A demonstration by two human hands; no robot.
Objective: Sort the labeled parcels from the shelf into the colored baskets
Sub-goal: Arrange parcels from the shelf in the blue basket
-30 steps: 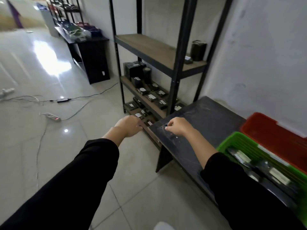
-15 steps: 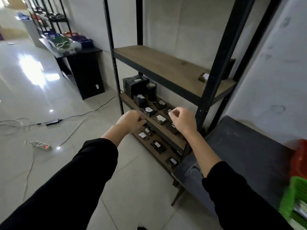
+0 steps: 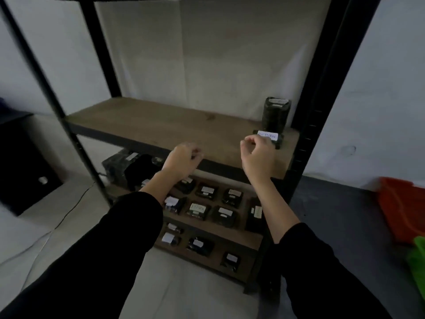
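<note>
- My right hand (image 3: 257,157) is raised at the front edge of the upper shelf board (image 3: 161,125); fingers (image 3: 249,142) loosely curled, narrow, holding nothing.
- Target: flat labeled parcel (image 3: 269,138), lying on the board at its right end, white label up. It sits just beyond and slightly right of my right fingertips; touching or a hair apart, cannot tell, as the hand covers its near-left corner.
- Long axis of the parcel runs left to right, along the shelf front.
- Upright dark parcel (image 3: 276,115) stands just behind it, near the right post.
- My left hand (image 3: 182,160) hovers at the board's front edge, well left of the parcel, fingers curled, empty.
- Judgement: right hand is nearer; a short reach forward and right, pinching across the short sides.
- Red basket (image 3: 400,210) and green basket (image 3: 417,261) wait on the dark worktop (image 3: 340,215), right.
- More labeled parcels (image 3: 199,209) on lower shelves.
</note>
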